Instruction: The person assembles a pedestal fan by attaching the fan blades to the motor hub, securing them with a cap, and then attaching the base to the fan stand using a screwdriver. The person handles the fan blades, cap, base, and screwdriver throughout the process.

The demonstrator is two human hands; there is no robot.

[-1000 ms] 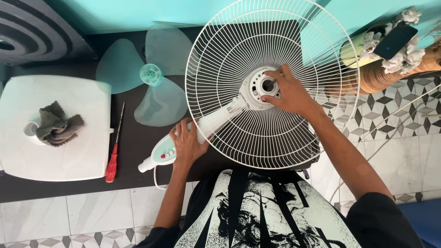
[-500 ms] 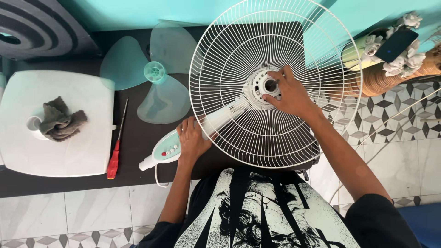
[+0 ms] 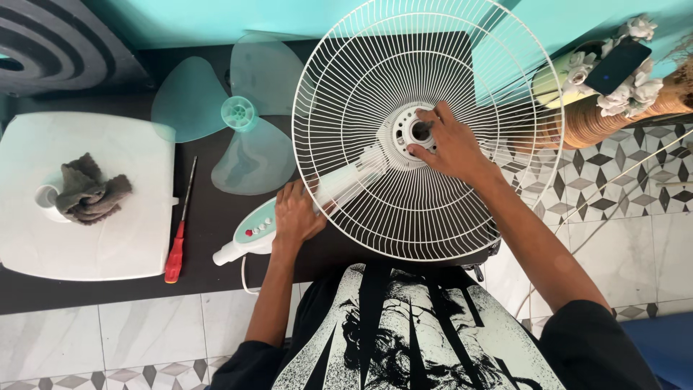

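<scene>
Your left hand [image 3: 296, 213] has slid a little down the white fan neck [image 3: 339, 184] toward the control panel [image 3: 253, 231], fingers still wrapped round it. Your right hand [image 3: 447, 144] stays at the hub [image 3: 415, 130] of the white wire guard [image 3: 375, 87], fingers pinched on its ring. The guard lies over the dark worktop [image 3: 209, 217], beside the loose teal blade [image 3: 238, 115] and red screwdriver [image 3: 177, 249].

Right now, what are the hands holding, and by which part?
The left hand grips the fan's white neck just above its control panel. The right hand presses its fingers on the plastic hub at the wire guard's centre.
</scene>
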